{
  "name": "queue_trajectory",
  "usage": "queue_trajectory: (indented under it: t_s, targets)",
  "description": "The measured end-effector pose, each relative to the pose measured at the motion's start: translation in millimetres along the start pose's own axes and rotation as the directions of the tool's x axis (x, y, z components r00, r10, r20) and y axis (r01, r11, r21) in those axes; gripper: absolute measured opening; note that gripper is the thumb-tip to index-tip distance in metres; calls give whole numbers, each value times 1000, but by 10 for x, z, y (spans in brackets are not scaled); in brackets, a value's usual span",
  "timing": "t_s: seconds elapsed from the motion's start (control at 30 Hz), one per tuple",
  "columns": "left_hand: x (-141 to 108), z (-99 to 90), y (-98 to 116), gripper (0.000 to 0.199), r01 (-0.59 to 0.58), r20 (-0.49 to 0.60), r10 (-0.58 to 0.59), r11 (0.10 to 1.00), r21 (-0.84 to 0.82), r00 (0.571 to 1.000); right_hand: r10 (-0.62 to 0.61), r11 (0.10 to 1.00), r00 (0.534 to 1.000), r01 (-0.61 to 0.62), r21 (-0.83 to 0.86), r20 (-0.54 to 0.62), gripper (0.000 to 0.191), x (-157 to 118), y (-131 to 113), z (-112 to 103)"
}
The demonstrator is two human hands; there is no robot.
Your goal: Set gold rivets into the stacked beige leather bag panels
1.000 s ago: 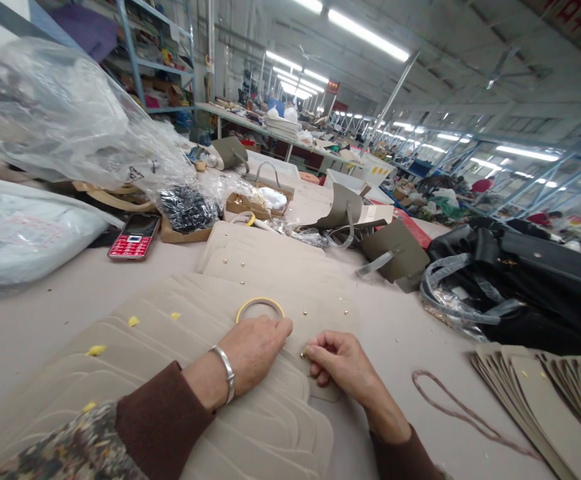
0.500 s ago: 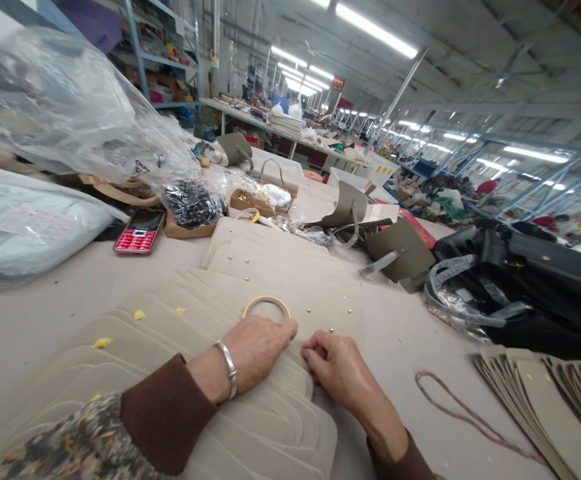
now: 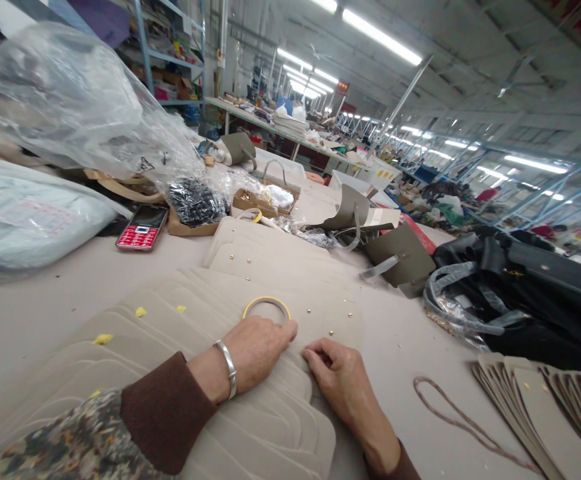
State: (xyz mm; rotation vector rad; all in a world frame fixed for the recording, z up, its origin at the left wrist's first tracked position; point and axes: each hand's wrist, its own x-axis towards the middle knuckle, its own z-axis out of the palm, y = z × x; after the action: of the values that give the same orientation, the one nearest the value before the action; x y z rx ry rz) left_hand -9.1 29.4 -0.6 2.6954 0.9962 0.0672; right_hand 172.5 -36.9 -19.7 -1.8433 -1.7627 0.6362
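Beige panels (image 3: 170,347) lie overlapped across the table, some with small yellow pieces (image 3: 103,339) on them. My left hand (image 3: 257,350), with a silver bracelet at the wrist, rests on the panels with its fingers closed. A yellow-edged tape roll (image 3: 266,300) touches its fingers; whether the hand grips it is hidden. Just to the right, my right hand (image 3: 337,373) is pinched at the panels' edge, and what is between its fingertips is too small to make out. Small metal studs (image 3: 331,333) sit in the panels beyond.
A red phone (image 3: 141,228) and plastic bags (image 3: 35,217) lie at the left. Farther back is a cardboard box (image 3: 195,227). Black bags (image 3: 530,287), a brown cord loop (image 3: 463,413) and fanned panels (image 3: 545,413) are at the right.
My right hand has turned slightly and its wrist has shifted a little left. My left hand keeps its place. The view has tilted slightly.
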Motion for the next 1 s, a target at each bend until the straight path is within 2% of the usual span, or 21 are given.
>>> queue_trajectory:
  t_s: [0.17, 0.27, 0.33, 0.37, 0.43, 0.5, 0.6, 0.7, 0.77, 0.87, 1.0]
  targets:
    - [-19, -3, -3, 13, -24, -27, 23, 998, -62, 999, -11, 993, 1000, 8, -118, -26, 17, 48, -37, 61]
    - [-27, 13, -21, 15, -42, -105, 27, 988, -149, 994, -15, 998, 996, 20, -64, 88, 19, 64, -20, -2]
    - [-27, 29, -37, 16, -76, -185, 41, 979, -187, 982, -24, 999, 981, 17, 37, 191, 20, 73, 0, -59]
    - [-27, 37, -43, 18, -100, -228, 52, 974, -203, 972, -26, 995, 978, 7, 95, 206, 19, 80, 9, -82]
    - [-28, 50, -47, 21, -153, -305, 73, 957, -247, 950, -19, 975, 991, -12, 222, 136, 17, 99, 17, -112]
    - [-33, 58, -42, 24, -188, -341, 81, 938, -291, 936, -8, 937, 1000, 5, 349, 8, 20, 118, 5, -119]
    - [-42, 63, -24, 29, -207, -336, 102, 933, -293, 936, -102, 895, 990, 133, 426, -95, 18, 131, -50, -112]
    - [-50, 61, -2, 39, -176, -314, 83, 944, -281, 946, -251, 898, 953, 294, 328, -167, 15, 123, -106, -94]
    - [-57, 52, 15, 39, -128, -271, 49, 950, -284, 961, -317, 899, 929, 359, 252, -193, 13, 116, -123, -70]
    - [-69, 26, 40, 32, -98, -215, 37, 956, -277, 976, -393, 891, 892, 430, 147, -223, 14, 114, -117, -16]
    - [-72, 10, 57, 19, -83, -217, 25, 962, -261, 976, -450, 883, 843, 468, -9, -296, 15, 117, -86, 52]
